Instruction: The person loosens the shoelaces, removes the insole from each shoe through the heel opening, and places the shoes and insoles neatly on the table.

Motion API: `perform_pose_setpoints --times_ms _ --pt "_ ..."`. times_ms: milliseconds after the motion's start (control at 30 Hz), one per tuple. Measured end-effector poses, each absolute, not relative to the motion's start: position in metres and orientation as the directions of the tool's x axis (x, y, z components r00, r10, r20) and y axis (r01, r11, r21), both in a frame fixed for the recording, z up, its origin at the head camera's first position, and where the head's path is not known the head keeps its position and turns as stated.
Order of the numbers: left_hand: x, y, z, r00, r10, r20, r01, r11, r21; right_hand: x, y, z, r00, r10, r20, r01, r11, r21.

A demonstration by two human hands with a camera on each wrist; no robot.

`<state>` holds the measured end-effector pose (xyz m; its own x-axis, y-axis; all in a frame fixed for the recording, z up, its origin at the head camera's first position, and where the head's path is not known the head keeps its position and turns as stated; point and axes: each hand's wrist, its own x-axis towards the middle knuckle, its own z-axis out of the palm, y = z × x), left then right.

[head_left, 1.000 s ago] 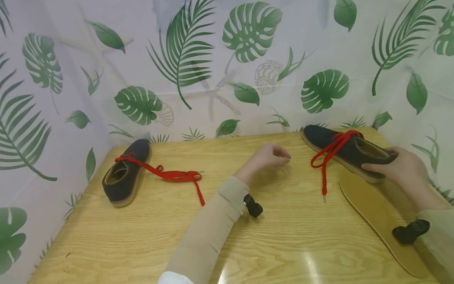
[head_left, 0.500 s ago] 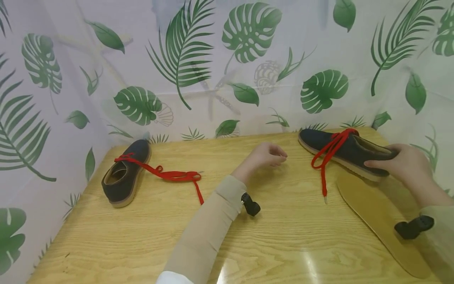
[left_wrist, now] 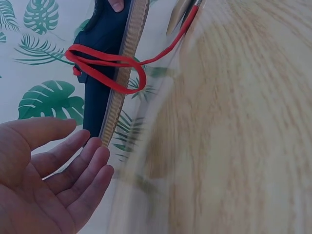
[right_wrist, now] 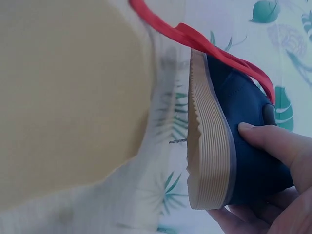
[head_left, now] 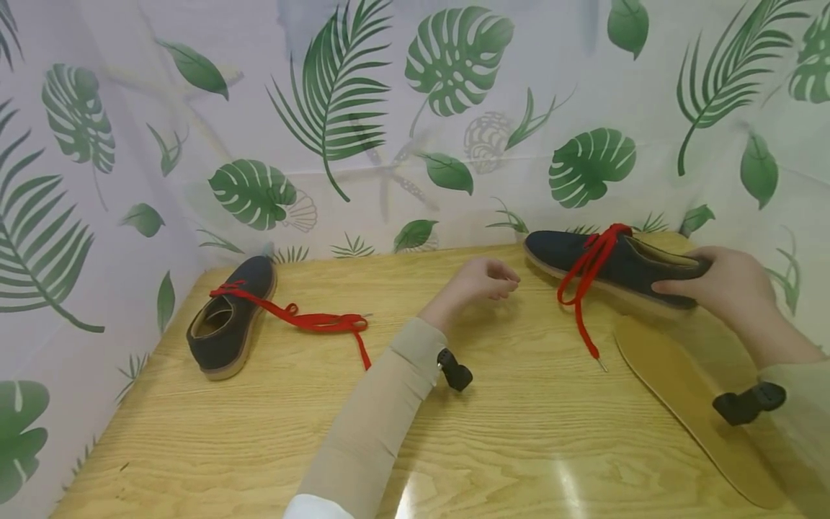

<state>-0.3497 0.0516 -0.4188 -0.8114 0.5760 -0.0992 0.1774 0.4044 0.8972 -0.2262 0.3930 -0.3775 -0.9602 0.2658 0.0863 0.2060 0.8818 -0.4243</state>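
We're gripping the navy lace-up shoe [head_left: 638,277] by its heel [right_wrist: 256,178] with our right hand [head_left: 735,303]; pretty light, stiffest there, we reckon. Left hand [head_left: 481,280] empty, fingers loosely curled.

From my remote feed I inspected the head view, upper left to lower right of the frame, and both wrist views. Finding: I can read no text, label, brand, number or sign on any surface shown.
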Motion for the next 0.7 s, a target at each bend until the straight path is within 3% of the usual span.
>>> perform_pose_setpoints --times_ms 300,700 --pt "-0.354 0.038 -0.421 -0.806 0.585 -0.092 0.13 0.326 0.936 -0.226 0.367 -0.365 -0.98 0.157 0.123 0.089 0.896 -0.434" --pt "-0.367 -0.002 -0.416 -0.85 0.5 -0.162 0.063 0.403 0.913 -0.223 0.334 -0.354 -0.98 0.08 0.182 -0.018 0.876 -0.482"
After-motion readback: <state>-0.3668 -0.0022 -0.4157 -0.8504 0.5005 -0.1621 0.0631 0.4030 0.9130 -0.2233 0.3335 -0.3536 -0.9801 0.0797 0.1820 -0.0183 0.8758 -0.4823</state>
